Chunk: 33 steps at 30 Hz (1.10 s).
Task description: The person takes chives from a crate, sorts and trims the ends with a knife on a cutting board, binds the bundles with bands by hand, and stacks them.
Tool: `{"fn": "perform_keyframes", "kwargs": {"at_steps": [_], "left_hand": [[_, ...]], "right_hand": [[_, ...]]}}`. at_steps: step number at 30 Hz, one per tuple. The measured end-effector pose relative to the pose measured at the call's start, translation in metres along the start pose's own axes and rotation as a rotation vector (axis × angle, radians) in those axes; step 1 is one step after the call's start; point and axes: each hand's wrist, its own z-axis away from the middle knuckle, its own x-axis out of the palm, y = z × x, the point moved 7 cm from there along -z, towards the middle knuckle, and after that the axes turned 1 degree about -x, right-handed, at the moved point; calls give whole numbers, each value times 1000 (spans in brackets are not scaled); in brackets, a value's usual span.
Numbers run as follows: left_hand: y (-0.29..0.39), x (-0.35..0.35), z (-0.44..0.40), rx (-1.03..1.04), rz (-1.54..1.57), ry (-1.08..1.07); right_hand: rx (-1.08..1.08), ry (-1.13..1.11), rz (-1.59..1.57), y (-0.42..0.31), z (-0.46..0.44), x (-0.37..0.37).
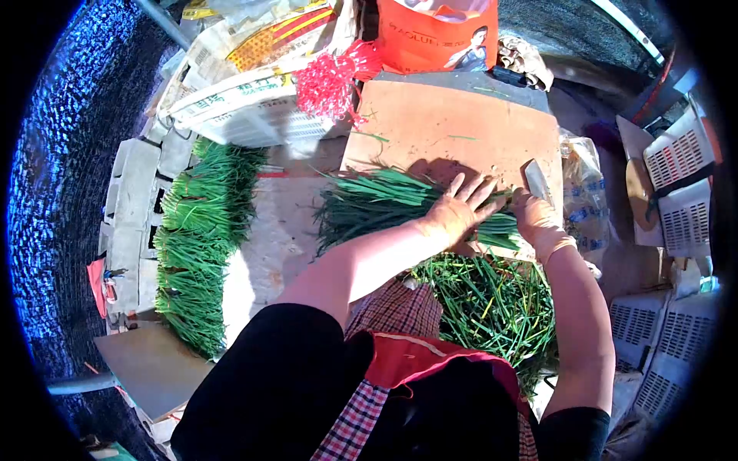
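A bundle of long green stalks, which look like garlic chives (377,192), lies across a tan board (453,115). My left hand (457,211) rests on top of the bundle with its fingers stretched out and spread, pressing it against the board. Cut-looking stalk ends (498,229) stick out to the right of that hand. My right hand (536,219) is closed at the board's right edge around a knife, its handle hidden. The knife's blade (536,181) points up and away from me. Below the board, a loose heap of chives (496,307) lies near my lap.
Neatly lined-up chive bundles (196,253) form a row on the left. Red and white ties (330,84) hang by a white crate (231,104). An orange bag (438,34) stands behind the board. A clear plastic bag (582,192) and stacked white crates (680,184) are on the right.
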Motion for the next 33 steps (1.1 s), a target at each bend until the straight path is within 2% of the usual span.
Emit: {"fn": "perform_keyframes", "kwargs": {"at_steps": [1,2,3,4,6,7,8,9,10,11,12,13,14,15,16,17,18,20,21,22,24,28,30,31,32,33], "left_hand": [[-4,9,-2,-6,-3,177],[-6,7,-2,-20,17,136],[-6,2,-1,-35,26,121],[-7,-3,-2,-52,32,112],[-5,1,-2,-39,36,103],[-5,4,-1,-29,51,140],[-6,4,-2,-19,65,182],[-6,3,-3,-46,17,126],[-7,2,-3,-40,16,129],[-9,3,-5,-25,91,84],[-10,4,-5,-8,169,36],[-13,-5,-7,-23,335,-228],[-16,-12,-15,144,390,-221],[-25,-9,-27,90,594,-253],[-27,-3,-38,34,796,-281],[-20,-13,-48,-23,636,-223],[-7,-14,-56,-104,562,-280],[17,-1,-55,-277,135,-214],[21,2,-57,-311,1,-240],[23,2,-54,-331,-71,-169],[24,4,-56,-345,-147,-134],[18,9,-64,-390,-163,-86],[15,11,-64,-417,-67,-178],[14,12,-65,-434,-75,-84],[10,23,-70,-434,-73,-79],[4,34,-76,-469,-128,-47]], "right_hand": [[21,6,70,4,-4,0],[45,4,133,-2,-4,-1],[-56,22,262,-17,0,-14],[-120,54,232,-17,-4,-18],[-96,52,395,1,-6,-19],[19,34,407,35,-12,-10],[130,56,301,48,1,-35],[224,141,145,70,13,-60],[413,157,182,151,13,-34],[453,355,37,171,42,-60],[515,470,106,208,64,-70],[744,193,224,237,83,-75],[744,240,186,260,93,-61],[743,287,148,263,104,-58],[700,217,138,258,98,-38],[656,150,125,228,91,-30],[649,170,27,212,84,-8],[725,313,-375,179,60,53],[679,322,-426,150,50,62],[395,336,-225,87,49,34],[466,184,-131,83,42,52],[586,316,-320,106,52,52],[563,262,-517,95,75,27],[444,355,-640,88,86,21],[493,338,-606,75,105,6],[285,484,-687,75,115,18]]}}
